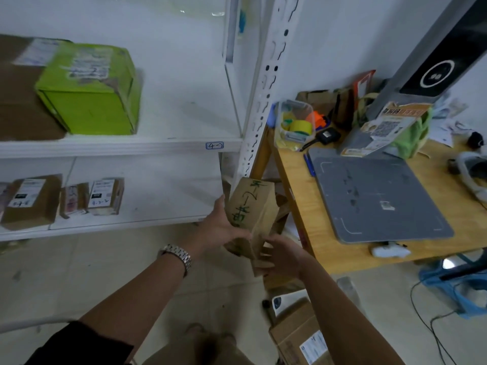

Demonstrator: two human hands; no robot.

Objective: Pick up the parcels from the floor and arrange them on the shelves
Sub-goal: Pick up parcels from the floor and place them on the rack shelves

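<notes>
A brown cardboard parcel point(250, 206) with green handwriting hangs in front of the white shelf post, held between both hands. My left hand point(220, 227) grips its left side, thumb along the edge. My right hand point(280, 255) holds its lower end from below. On the upper shelf point(184, 143) stand a green box point(89, 90) and a large brown box point(18, 90). The lower shelf point(158, 214) carries small labelled brown parcels point(31, 201), point(104, 196). More brown parcels point(297, 335) lie on the floor by my right arm.
A wooden table point(445, 233) stands to the right with a grey scanner pad point(376, 198), a clear tub of tape rolls point(296, 125) and a grey stand point(434, 64). Cables and a blue stool point(456, 285) sit on the floor at the right.
</notes>
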